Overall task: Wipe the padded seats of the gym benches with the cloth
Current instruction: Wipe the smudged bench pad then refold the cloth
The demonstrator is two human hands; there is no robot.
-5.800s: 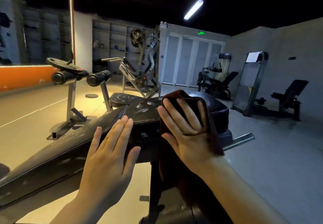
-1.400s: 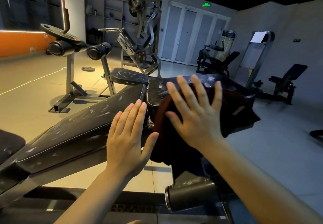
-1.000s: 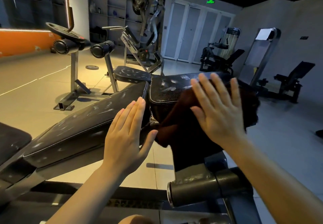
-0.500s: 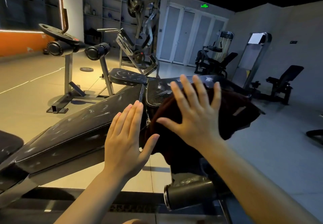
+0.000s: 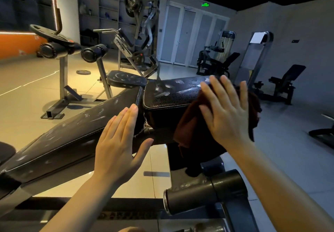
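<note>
My worry here is the cloth (image 5: pixel 189 128) slipping: my right hand (image 5: pixel 227 116) only presses it flat against the right end of the seat pad (image 5: pixel 173 94), fingers straight and spread, nothing curled round it. Most of the fabric hangs off the pad's near edge, so I judge that a light stroke could let its own weight drag it off toward the floor. A second risk is missing ground: pale smears show across the top of the pad and along the long back pad (image 5: pixel 72 134), and I could leave those if I work only the right end.

My left hand (image 5: pixel 117 141) is flat too, fingers together and straight, holding nothing; it lies at the near edge of the back pad, close to the gap between the two pads, though I cannot tell if it bears down.

The cloth is dark brown, soft and bunched, draped over the pad's near right corner. The seat pad is black, pebbled and glossy.
</note>
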